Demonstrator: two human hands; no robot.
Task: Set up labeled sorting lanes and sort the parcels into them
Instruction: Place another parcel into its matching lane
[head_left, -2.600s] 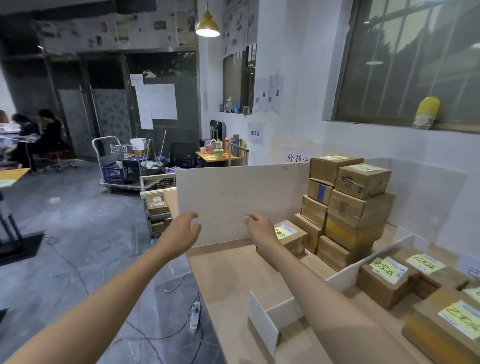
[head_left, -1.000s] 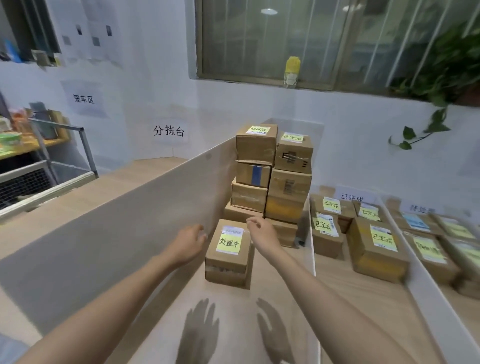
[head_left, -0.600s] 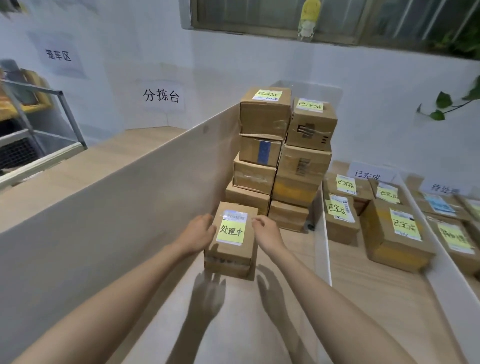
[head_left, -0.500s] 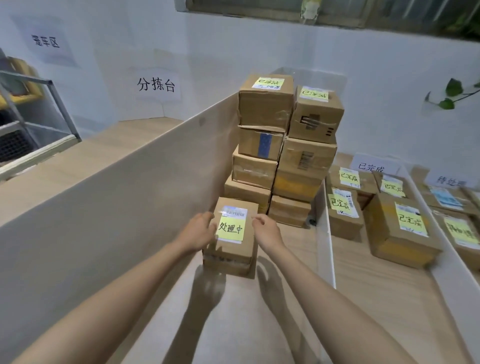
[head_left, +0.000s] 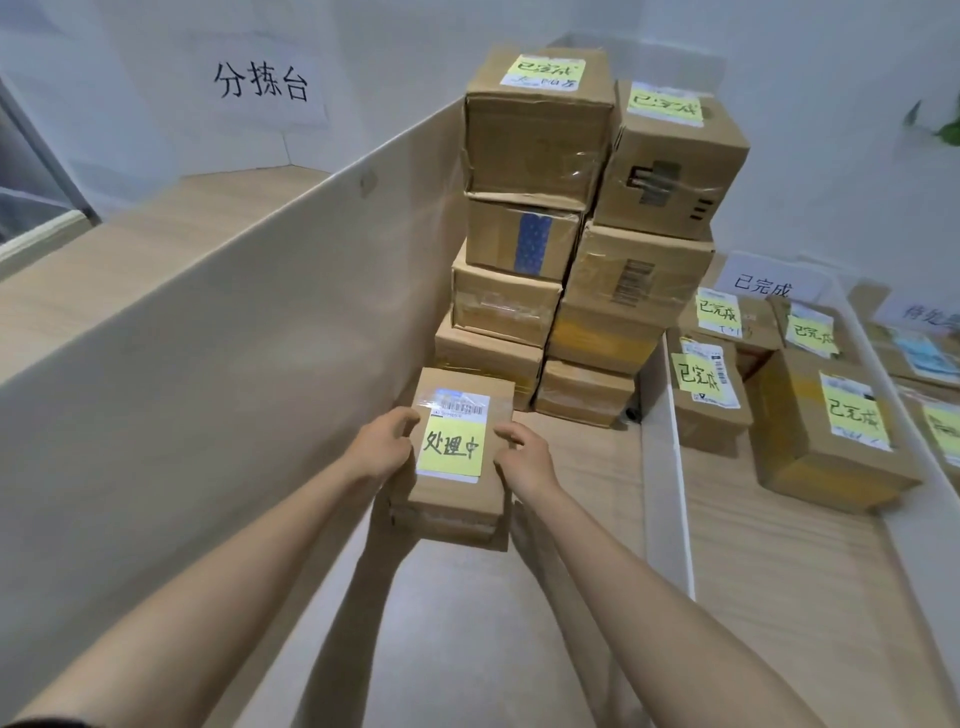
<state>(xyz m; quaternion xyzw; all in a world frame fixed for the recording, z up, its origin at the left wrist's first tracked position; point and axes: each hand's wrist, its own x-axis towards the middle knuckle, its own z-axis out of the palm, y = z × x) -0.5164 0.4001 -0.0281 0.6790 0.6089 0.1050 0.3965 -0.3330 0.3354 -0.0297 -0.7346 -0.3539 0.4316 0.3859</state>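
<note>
A small cardboard parcel (head_left: 457, 499) with a yellow note reading 处理中 sits low in the left lane. My left hand (head_left: 382, 441) grips its left side, thumb on the top edge. My right hand (head_left: 522, 457) grips its right side, fingers curled over the top. Just behind it rises a stack of cardboard parcels (head_left: 576, 234), two columns wide, the top two with yellow notes. A white divider board (head_left: 667, 467) separates this lane from the one to the right, where several parcels (head_left: 826, 431) with yellow notes lie under a paper lane label (head_left: 763, 283).
A tall beige board (head_left: 218, 332) walls the lane on the left, with a wooden tabletop (head_left: 156, 228) beyond it. A wall sign (head_left: 262, 83) hangs at the back. A second divider (head_left: 867, 338) and another labelled lane (head_left: 924, 317) lie far right.
The view turned from the room to the sorting lanes. Both hands reached forward and took hold of the small parcel's sides; it now sits a little nearer to me.
</note>
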